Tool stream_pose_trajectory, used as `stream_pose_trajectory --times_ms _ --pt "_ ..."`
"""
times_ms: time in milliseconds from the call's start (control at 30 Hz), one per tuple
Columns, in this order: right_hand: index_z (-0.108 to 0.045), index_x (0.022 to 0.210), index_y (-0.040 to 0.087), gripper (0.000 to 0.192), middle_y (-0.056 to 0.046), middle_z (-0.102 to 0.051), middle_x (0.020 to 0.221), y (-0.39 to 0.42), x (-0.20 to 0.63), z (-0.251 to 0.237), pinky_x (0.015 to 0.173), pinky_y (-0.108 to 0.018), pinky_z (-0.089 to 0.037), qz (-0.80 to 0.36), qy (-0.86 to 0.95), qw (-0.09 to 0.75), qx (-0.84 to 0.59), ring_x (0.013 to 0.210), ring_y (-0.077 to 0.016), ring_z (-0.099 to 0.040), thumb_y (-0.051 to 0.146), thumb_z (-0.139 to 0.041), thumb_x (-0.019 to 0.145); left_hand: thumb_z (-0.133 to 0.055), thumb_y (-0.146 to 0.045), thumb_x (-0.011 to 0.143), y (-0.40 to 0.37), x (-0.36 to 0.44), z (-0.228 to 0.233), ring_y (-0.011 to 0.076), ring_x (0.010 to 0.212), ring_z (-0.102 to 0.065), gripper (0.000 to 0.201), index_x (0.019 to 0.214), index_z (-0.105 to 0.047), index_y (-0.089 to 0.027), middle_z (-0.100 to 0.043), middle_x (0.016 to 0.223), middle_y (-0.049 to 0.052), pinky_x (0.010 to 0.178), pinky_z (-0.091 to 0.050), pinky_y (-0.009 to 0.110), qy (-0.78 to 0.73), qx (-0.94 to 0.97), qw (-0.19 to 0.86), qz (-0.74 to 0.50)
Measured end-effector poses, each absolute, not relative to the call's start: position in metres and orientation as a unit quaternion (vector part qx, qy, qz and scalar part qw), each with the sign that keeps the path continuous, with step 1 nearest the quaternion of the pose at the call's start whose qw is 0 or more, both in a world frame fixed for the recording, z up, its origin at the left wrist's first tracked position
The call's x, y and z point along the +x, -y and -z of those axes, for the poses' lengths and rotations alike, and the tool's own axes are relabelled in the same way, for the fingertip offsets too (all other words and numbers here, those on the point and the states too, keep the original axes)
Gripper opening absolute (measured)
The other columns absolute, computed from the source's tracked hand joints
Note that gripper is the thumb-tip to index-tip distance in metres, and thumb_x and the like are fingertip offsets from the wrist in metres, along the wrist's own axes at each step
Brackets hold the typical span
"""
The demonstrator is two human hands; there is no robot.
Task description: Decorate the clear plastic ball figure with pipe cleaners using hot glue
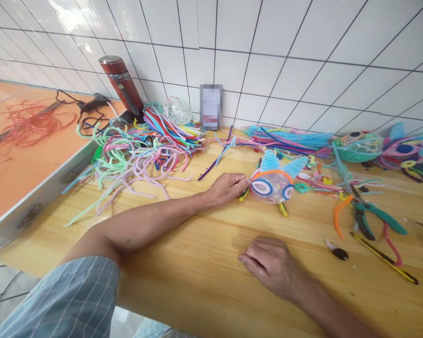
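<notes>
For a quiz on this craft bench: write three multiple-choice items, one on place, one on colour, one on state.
1. Where is the flask?
A. by the wall
B. table's front edge
C. in a hand

2. What colour are the fish fins?
A. red
B. blue
C. black

3. How is the right hand?
A. gripping pliers
B. raised
C. resting empty on the table

Answers: 1 A, it stands against the tiles. 2 B, both fins are light blue. 3 C, it lies flat, while the left hand touches the fish.

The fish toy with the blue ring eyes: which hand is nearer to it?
Left. The left hand has fingertips at the fish toy, seemingly touching its side. The right hand rests flat on the table, nearer the person.
</notes>
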State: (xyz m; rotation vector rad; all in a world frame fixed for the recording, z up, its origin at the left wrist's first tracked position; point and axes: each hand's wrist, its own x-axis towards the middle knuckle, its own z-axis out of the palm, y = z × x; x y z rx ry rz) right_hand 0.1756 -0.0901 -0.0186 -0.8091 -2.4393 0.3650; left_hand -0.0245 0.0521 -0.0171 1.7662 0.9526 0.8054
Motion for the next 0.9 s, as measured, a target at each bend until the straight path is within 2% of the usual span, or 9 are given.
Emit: stream_pose_trajectory --times_ms 567,900 --pt "-0.057 0.07 0.021 0.041 0.004 -0.055 0.06 0.0889 0.1744 0.0179 0.059 -0.029 -0.034 -0.133 0.902 0.281 -0.299 0.056 -0.0104 -0.046 0.024 -0.052 0.11 -0.046 -0.057 0.102 -0.0496 -0.0247 0.014 0.0114 0.061 -0.043 0.052 0.066 -0.051 -0.02 -0.05 0.061 -0.004 0.062 -0.036 0.026 -0.392 0.717 0.473 -0.33" --pt "-0.058 0.069 0.021 0.042 0.003 -0.056 0.06 0.0889 0.1744 0.0173 0.058 -0.029 -0.036 -0.137 0.904 0.269 -0.303 0.055 -0.0107 -0.049 0.025 -0.052 0.11 -0.046 -0.057 0.102 -0.0508 -0.0245 0.0173 0.0107 0.061 -0.043 0.052 0.066 -0.049 -0.02 -0.049 0.062 -0.005 0.063 -0.037 0.025 -0.389 0.718 0.472 -0.331"
